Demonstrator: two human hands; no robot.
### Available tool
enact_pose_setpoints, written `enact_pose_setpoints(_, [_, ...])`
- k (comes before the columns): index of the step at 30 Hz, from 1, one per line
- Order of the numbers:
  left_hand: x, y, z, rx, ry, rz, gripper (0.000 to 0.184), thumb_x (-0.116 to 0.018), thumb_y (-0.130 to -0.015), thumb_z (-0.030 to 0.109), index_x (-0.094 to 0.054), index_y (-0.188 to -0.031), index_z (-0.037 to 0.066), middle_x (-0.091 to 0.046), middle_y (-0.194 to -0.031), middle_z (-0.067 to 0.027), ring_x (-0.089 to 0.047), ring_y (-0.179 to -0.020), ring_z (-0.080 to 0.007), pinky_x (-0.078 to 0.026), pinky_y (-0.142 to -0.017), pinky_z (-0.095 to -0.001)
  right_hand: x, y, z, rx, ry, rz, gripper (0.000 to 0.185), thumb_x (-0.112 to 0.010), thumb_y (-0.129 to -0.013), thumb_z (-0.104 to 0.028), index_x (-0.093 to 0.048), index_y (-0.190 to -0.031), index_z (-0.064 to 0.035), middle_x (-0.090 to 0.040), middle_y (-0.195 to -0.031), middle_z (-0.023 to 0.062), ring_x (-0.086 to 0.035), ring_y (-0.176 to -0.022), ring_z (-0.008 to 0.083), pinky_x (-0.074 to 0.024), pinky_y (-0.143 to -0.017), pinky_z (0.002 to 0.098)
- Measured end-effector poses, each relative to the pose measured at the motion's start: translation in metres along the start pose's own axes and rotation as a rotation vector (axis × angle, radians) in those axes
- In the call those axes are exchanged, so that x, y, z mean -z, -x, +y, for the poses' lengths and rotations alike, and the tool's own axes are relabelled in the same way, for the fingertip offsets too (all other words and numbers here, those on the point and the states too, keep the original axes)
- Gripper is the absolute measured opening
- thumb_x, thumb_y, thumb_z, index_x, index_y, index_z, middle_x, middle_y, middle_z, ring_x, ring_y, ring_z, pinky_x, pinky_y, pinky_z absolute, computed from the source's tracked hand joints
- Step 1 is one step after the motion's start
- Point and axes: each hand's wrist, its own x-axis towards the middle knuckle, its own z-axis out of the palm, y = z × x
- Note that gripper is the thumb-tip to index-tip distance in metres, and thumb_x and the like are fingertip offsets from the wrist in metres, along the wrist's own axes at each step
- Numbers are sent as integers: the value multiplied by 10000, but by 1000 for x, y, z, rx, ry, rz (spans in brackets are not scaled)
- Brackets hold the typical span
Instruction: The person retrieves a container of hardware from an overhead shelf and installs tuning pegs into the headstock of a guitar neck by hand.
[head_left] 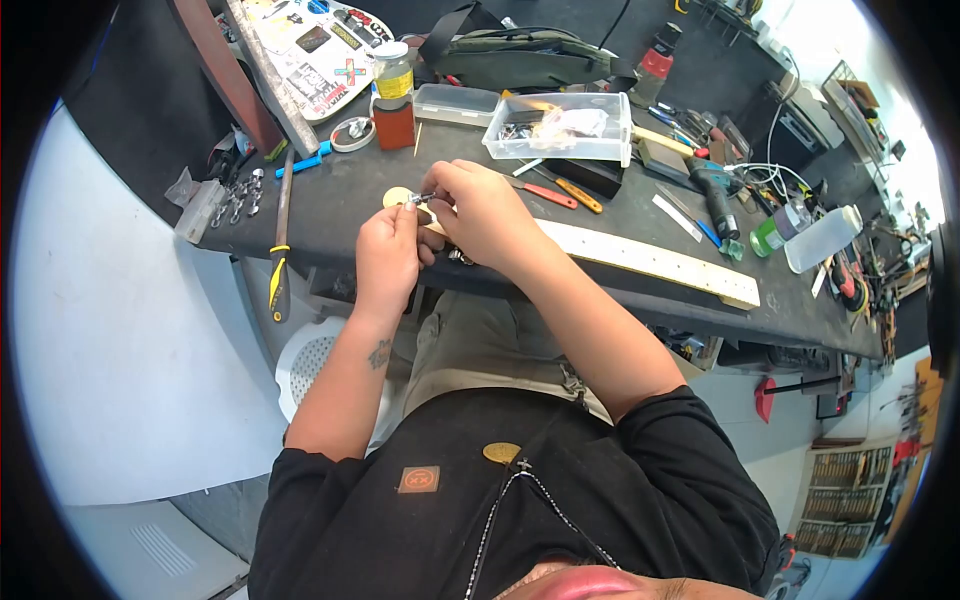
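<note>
A pale wooden guitar neck [640, 248] lies along the front of the dark workbench, with its rounded headstock end [397, 196] at the left. My left hand [388, 243] is closed around the headstock area, thumb on top and fingers underneath. Just beside that thumb is a small shiny metal tuning peg [421, 198]. My right hand [478, 208] pinches this peg between thumb and fingers, partly covering it. More metal parts [459, 256] show just below my right hand, too small to make out. Several similar tuning pegs [240, 198] lie at the bench's left end.
A file with a black-yellow handle [280, 285] overhangs the front edge. Behind my hands stand a jar [393, 72] and a clear plastic box [560, 128]. Red-handled [548, 194] and orange-handled [579, 196] tools lie nearby. A drill [712, 200] and bottles [822, 240] are at the right.
</note>
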Motion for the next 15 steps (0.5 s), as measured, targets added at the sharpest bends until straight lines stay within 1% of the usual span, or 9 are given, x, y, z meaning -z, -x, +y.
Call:
enact_pose_setpoints(2, [-1,1,5,7,-10,14,362,-463,-1166,261,-669,-1003,12,-700,-749,-53,-570,-574,-61,-433,-520,-220,-2,1,3,22,-38,26,168,-734,-943,-83,-690,-1080,4,-701,-924,150,-736,-896,306,-581,-747,413])
enact_pose_setpoints(5, [1,-3,2,4,-25,21,361,-473,-1162,264,-674,-1006,8,-708,-747,-63,-566,-568,-62,-428,-517,-220,-7,1,3,-134,-322,75,178,-732,-969,-101,-706,-1116,-4,-733,-948,143,-739,-877,245,-584,-774,397])
enact_pose_setpoints(6, [1,-4,2,1,-30,20,362,-478,-1161,266,-676,-1007,5,-711,-747,-67,-565,-565,-62,-425,-516,-220,-8,1,2,-189,-319,100,175,-721,-978,-116,-714,-1113,-5,-744,-956,157,-737,-860,282,-581,-773,414])
enact_pose_setpoints(8, [0,-2,6,-37,-82,52,372,-498,-1151,250,-674,-960,-17,-712,-731,-67,-597,-582,-76,-459,-529,-272,-8,-2,1,-299,-312,151,183,-698,-996,-146,-731,-1108,-6,-765,-970,186,-733,-827,356,-576,-771,448])
enact_pose_setpoints(9, [-2,0,8,-56,-109,66,379,-509,-1147,241,-673,-937,-28,-712,-723,-67,-612,-590,-83,-476,-536,-297,-4,-5,0,-355,-249,34,196,-702,-1005,-169,-734,-1108,-5,-772,-968,186,-734,-816,345,-577,-764,446])
enact_pose_setpoints(11, [-6,5,12,-150,-219,96,345,-534,-1133,222,-667,-935,-28,-706,-704,-92,-634,-577,-141,-486,-542,-335,7,-13,-4,-466,-121,-198,230,-709,-1023,-214,-740,-1106,-2,-784,-964,185,-738,-793,323,-580,-750,441])
enact_pose_setpoints(12, [-8,6,13,-198,-273,112,328,-546,-1126,212,-663,-935,-27,-703,-694,-105,-644,-570,-170,-492,-545,-354,10,-12,-8,-442,-163,-195,198,-744,-996,-173,-738,-1078,8,-789,-975,159,-741,-810,265,-578,-743,415])
enact_pose_setpoints(15, [-1,1,13,-472,-597,170,253,-599,-1090,177,-663,-934,-12,-702,-727,-172,-678,-613,-322,-516,-581,-434,-4,-5,3,-352,-462,-9,166,-760,-974,-103,-730,-1100,1,-781,-948,128,-735,-824,210,-574,-736,383])
